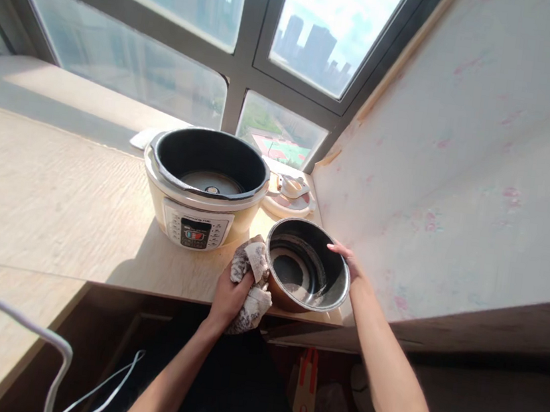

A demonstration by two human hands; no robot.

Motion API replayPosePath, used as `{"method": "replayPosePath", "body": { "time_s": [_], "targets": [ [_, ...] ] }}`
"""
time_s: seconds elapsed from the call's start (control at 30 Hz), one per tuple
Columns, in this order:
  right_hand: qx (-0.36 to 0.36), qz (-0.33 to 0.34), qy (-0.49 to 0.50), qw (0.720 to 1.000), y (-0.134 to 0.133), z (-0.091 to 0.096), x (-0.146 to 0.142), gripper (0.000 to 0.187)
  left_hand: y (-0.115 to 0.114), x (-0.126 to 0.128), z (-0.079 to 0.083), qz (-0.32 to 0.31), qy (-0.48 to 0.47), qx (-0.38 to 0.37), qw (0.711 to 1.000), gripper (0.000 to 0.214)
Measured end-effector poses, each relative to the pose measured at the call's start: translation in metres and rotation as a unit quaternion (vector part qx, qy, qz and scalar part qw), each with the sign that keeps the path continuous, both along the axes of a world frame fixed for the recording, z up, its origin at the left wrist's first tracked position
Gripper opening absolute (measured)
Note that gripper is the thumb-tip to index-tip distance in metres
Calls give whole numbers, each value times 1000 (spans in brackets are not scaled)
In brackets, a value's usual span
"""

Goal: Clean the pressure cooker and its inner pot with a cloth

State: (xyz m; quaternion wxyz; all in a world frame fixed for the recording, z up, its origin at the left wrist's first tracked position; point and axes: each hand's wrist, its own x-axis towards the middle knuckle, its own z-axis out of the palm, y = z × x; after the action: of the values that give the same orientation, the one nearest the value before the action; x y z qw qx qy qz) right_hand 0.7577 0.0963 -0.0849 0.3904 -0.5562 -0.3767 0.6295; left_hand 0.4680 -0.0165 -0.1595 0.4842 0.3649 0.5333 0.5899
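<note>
My right hand [350, 265] grips the far right rim of a dark metal inner pot [308, 263], which is tilted toward me at the front edge of the wooden ledge. Bunched in my left hand [233, 294] is a grey and white patterned cloth [251, 297], close against the pot's left side. Whether the cloth presses on the pot, I cannot tell. To the left stands a cream electric pressure cooker [198, 216] with its lid off; its dark hollow and a small round part at the bottom show.
Behind the pot lies the cooker lid [290, 198], near the window corner. A papered wall [457, 188] closes off the right side. A white cable [39, 331] loops at the lower left. Below the ledge stands a paper bag [305, 390] with red handles.
</note>
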Motion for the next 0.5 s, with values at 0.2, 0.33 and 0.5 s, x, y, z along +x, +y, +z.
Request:
{"method": "replayPosePath", "body": {
  "time_s": [0.2,0.33,0.5],
  "targets": [
    [72,-211,-34,974,-29,-5,9,37,2,-2,12,9,-20,-17,1000,43],
    [114,-219,-70,966,-88,-15,-10,50,10,-1,17,20,-20,-15,999,38],
    [182,-200,-99,958,-130,-23,-48,60,17,4,19,38,-9,-12,999,37]
  ]
}}
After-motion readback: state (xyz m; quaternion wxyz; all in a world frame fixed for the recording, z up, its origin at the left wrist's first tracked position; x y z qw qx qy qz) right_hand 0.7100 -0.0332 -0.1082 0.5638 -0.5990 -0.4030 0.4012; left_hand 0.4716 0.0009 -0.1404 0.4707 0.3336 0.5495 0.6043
